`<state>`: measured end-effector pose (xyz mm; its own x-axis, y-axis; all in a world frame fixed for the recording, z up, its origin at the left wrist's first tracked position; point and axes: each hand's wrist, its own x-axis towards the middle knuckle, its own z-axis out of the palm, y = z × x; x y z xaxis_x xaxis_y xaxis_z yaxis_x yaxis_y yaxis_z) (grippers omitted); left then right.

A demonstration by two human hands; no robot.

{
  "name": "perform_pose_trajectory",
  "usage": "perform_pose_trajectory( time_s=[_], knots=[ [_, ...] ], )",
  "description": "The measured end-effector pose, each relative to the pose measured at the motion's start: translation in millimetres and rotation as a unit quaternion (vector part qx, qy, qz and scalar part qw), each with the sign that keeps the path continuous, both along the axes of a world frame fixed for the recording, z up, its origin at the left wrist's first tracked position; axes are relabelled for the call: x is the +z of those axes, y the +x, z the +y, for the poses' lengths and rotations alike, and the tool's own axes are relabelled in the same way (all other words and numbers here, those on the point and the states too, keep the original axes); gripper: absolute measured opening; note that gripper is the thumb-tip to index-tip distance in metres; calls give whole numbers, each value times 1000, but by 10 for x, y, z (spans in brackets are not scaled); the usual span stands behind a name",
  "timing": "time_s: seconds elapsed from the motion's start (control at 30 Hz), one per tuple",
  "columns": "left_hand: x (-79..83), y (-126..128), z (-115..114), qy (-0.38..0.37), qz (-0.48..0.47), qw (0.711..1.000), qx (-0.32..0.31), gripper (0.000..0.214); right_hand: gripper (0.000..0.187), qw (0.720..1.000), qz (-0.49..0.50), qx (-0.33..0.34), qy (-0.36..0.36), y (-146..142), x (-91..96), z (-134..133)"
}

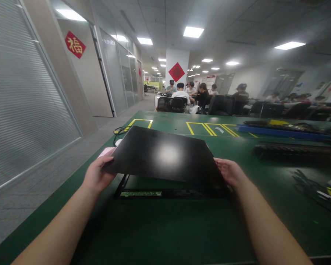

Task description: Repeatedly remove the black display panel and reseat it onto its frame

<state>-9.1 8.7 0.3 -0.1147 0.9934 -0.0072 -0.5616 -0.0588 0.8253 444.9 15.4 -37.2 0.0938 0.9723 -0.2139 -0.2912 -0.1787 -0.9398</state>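
A flat, dark screen panel (143,151) is held tilted above the green table, a bright light patch reflecting off its face. My left hand (99,173) grips its left edge, thumb on top. At the right edge, my right hand (231,173) is closed on the same panel. Beneath it lies a black frame (182,193), partly hidden by the panel, with a green circuit strip (140,194) along its near side. Close to my left hand, a pink object (106,151) and a dark cable (120,131) rest on the table.
The green table (165,228) carries yellow tape outlines (191,129). A blue tray (276,131) with dark parts, a dark stack (289,150) and loose cables (309,186) lie on the right. Beyond the table, several people (180,95) sit among black chairs (222,105).
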Motion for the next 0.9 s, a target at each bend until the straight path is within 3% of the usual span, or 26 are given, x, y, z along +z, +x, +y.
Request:
perform_pose_trajectory(
  time_s=[0.13, 0.27, 0.5, 0.9],
  knots=[
    [21, 30, -19, 5, 20, 1000, 20, 42, 38, 999, 24, -37, -23, 22, 0, 32],
    [7, 76, -10, 10, 37, 999, 17, 38, 47, 995, -36, -86, -20, 8, 3, 25],
    [-42, 131, -4, -1, 83, 996, 11, 37, 52, 984, -135, -114, 7, 55, -42, 42],
    [-92, 168, -4, -10, 81, 997, 11, 49, 36, 980, -142, -136, -4, 89, -112, 86]
  ],
)
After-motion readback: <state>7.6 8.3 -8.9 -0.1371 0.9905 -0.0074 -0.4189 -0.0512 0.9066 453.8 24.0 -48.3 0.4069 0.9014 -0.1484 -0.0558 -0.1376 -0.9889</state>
